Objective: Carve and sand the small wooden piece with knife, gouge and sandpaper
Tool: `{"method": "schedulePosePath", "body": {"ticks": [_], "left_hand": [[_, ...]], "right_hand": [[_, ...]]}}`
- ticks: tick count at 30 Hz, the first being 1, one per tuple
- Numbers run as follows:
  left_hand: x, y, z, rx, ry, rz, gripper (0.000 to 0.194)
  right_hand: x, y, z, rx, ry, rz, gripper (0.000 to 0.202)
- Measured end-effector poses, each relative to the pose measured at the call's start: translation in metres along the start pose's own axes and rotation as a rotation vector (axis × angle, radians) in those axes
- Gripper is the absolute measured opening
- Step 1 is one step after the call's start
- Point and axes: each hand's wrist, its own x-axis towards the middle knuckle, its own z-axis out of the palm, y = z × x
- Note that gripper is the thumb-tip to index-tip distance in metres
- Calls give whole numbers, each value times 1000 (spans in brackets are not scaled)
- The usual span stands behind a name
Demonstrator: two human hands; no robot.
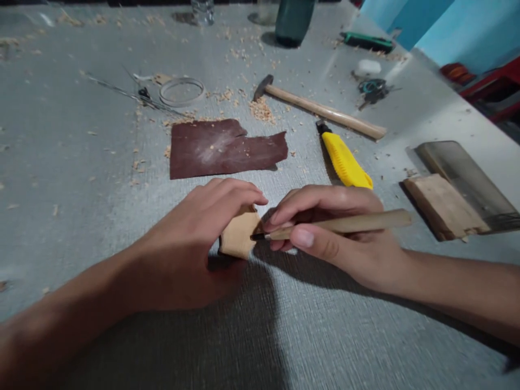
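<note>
On the table (pixel 73 151), near side and roughly in the middle, there's a small wood block (pixel 239 234) with both hands at it. The left hand (pixel 199 238) has it gripped, fingers curled over the far side and thumb down on the near side. The right hand (pixel 341 233) is holding a carving tool (pixel 365 221) kinda like a pencil, wooden handle sticking out past the hand to the right. Its dark tip is right at the block's right-hand edge, but I can't tell if it's actually biting in.

Just beyond the hands is a brown sheet (pixel 203 151), flat, with pale dust on it and a ragged right end. Past that, a hammer (pixel 320 108) lies at a slant, its head next to a little heap of shavings (pixel 262 111), with more bits scattered all over. A yellow cutter (pixel 345 160) sits between the hammer and the right hand.

Over to the right there's a wood chunk (pixel 442 203) up against a see-through case (pixel 467 173). Way at the back: a dark bottle (pixel 295 21), a glass (pixel 203 12) and a green cutter (pixel 368 41). Back left, a pale ring (pixel 182 103) lies by some thin metal bits too blurry to name.
</note>
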Motion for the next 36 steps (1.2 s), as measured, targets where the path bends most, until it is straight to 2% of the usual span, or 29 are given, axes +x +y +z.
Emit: {"method": "schedulePosePath", "body": {"ticks": [3,6,9,13,16,24,29,34,36], "left_hand": [[1,0,1,15,19,-10,65],[2,-1,1,23,20,-12,62],[3,-1,1,31,26,-16,60],[4,-1,1,45,9,-21,59],[4,-2,2,46,-4,-21,60],[4,-2,1,37,-8,-10,57],[5,-2,1,41,-22,-5,59],[5,-4,1,31,-28,-5,58],[5,-4,0,34,-24,-6,59]], "right_hand": [[0,2,1,-7,-20,3,8],[1,2,3,-21,18,72,14],[3,2,3,-72,51,58,20],[3,-1,1,-23,24,78,24],[2,-3,0,0,1,114,22],[4,-1,1,31,28,94,21],[4,-3,-1,20,-38,120,23],[4,-4,0,44,4,116,18],[4,-3,0,37,-18,127,19]]}}
